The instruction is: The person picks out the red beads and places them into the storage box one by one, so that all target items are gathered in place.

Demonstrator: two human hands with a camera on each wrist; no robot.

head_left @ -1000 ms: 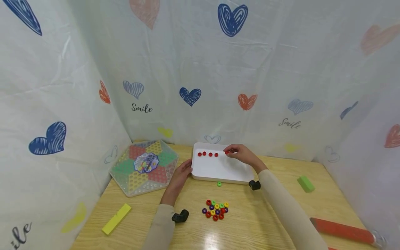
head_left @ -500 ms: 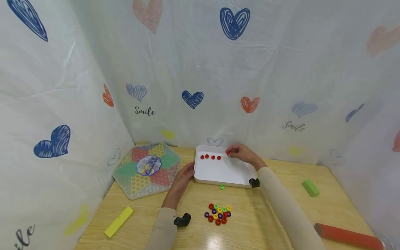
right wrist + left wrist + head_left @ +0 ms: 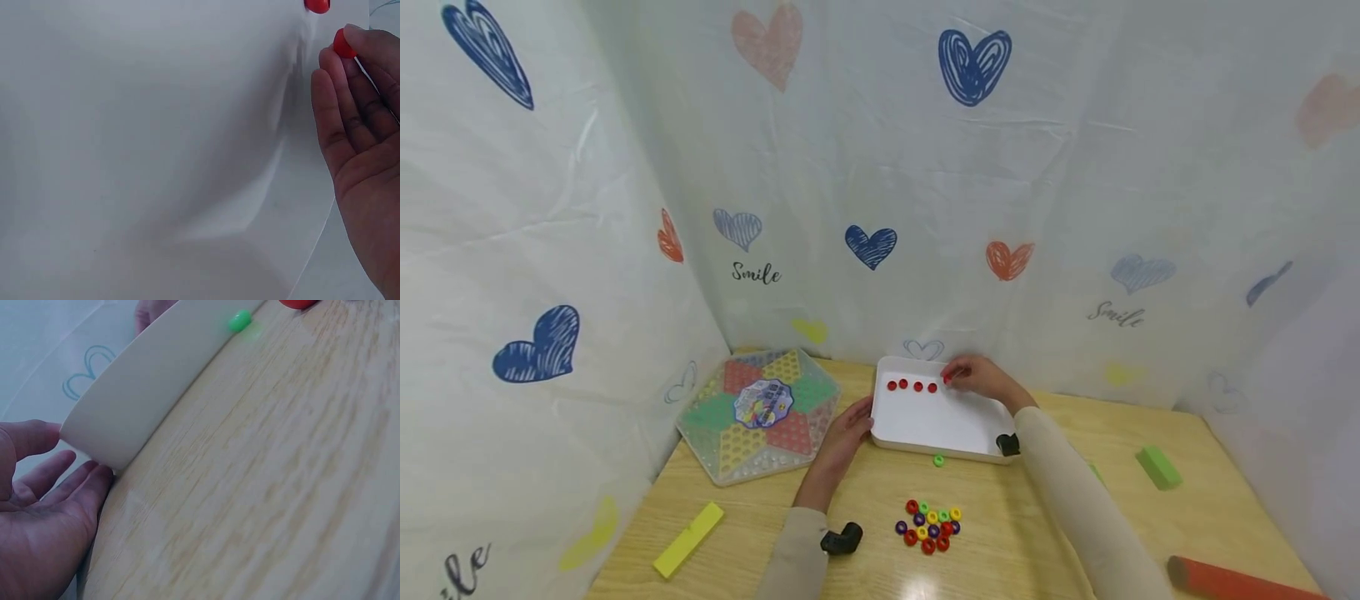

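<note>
My right wrist view cuts off most of the small red plastic ring (image 3: 342, 44) behind my fingertips (image 3: 359, 39), and my thumb is hidden there, so the grip itself is hard to make out. My right hand (image 3: 979, 377) pinches that ring over the far part of the shallow white plastic tray (image 3: 958, 433), just right of a row of four red rings (image 3: 912, 385) lying inside. My left hand (image 3: 847, 427) lies relaxed, fingers touching the tray's left corner (image 3: 84, 440). Only the head view shows the pile of coloured rings (image 3: 929, 527) on the wooden bench (image 3: 1015, 542); both it and the left wrist view show a lone green ring (image 3: 239, 320) just beside the tray's near wall.
</note>
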